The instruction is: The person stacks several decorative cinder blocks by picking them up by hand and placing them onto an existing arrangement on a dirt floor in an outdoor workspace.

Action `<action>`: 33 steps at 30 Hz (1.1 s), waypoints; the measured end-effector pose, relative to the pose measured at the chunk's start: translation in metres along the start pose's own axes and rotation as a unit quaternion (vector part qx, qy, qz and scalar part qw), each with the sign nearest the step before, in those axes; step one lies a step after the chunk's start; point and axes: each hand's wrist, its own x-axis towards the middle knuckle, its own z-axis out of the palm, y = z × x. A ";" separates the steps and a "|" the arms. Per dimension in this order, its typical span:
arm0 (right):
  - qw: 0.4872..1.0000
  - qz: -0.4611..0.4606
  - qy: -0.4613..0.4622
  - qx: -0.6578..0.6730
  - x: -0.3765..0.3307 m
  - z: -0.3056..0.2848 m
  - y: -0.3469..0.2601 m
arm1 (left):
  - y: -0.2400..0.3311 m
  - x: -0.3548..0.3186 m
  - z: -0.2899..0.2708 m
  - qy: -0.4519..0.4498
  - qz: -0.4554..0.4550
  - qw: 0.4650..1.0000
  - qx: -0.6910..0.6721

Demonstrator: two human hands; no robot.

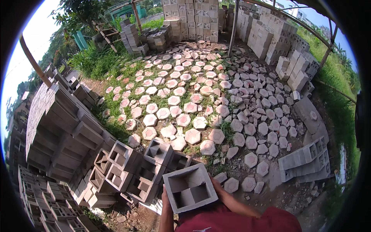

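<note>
A yard of hexagonal pavers (201, 96) filled the frame's centre, with a stack of hollow blocks (127, 170) at lower left. At bottom centre a grey block (189, 187) was held against the chest, cavities facing up, long axis tilted left to right. The left hand (165, 199) gripped its left edge and the right hand (217, 185) its right edge, equally near.

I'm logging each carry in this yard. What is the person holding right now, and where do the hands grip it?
A square hollow concrete block, its openings facing up. The left hand grips its left side and the right hand its right side.
</note>
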 end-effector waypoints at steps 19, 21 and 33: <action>0.838 -0.326 0.325 0.294 -0.270 -0.197 0.097 | -0.201 -0.060 0.235 -0.483 -0.243 0.804 0.246; 0.803 -0.338 0.327 0.366 -0.294 -0.200 0.121 | -0.226 -0.073 0.249 -0.488 -0.282 0.782 0.266; 0.619 -0.433 0.438 0.487 -0.389 -0.236 0.214 | -0.364 -0.190 0.335 -0.565 -0.451 0.597 0.348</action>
